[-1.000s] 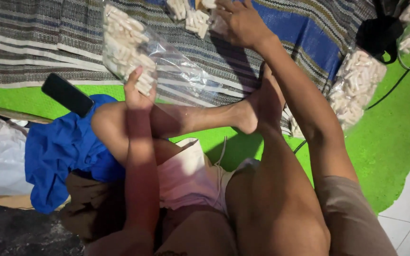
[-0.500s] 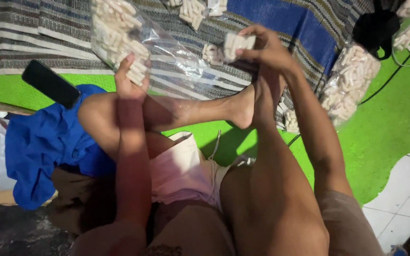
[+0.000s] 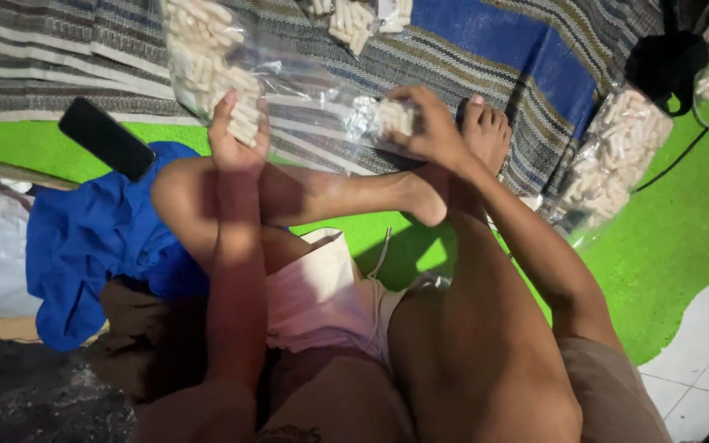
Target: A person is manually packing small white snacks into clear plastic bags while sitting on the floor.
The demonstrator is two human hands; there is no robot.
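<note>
I sit cross-legged on the floor. My left hand [image 3: 235,135] grips the near edge of a large clear plastic bag [image 3: 207,61] partly filled with small cream-coloured cylindrical pieces. My right hand [image 3: 428,123] holds a small handful of the same pieces [image 3: 391,117] at the mouth of that bag, just above my foot. More loose pieces [image 3: 354,20] lie on the striped mat at the top of the view.
A striped grey and blue mat [image 3: 59,49] covers a green carpet [image 3: 683,213]. A black phone [image 3: 107,138] lies by blue cloth [image 3: 84,246]. Another filled clear bag [image 3: 613,160] stands at right, near a black object [image 3: 658,61]. White tiles [image 3: 707,361] show lower right.
My right hand came back from the loose pile at the top, carrying a handful of pieces toward the bag's opening. My left hand kept its hold on the bag.
</note>
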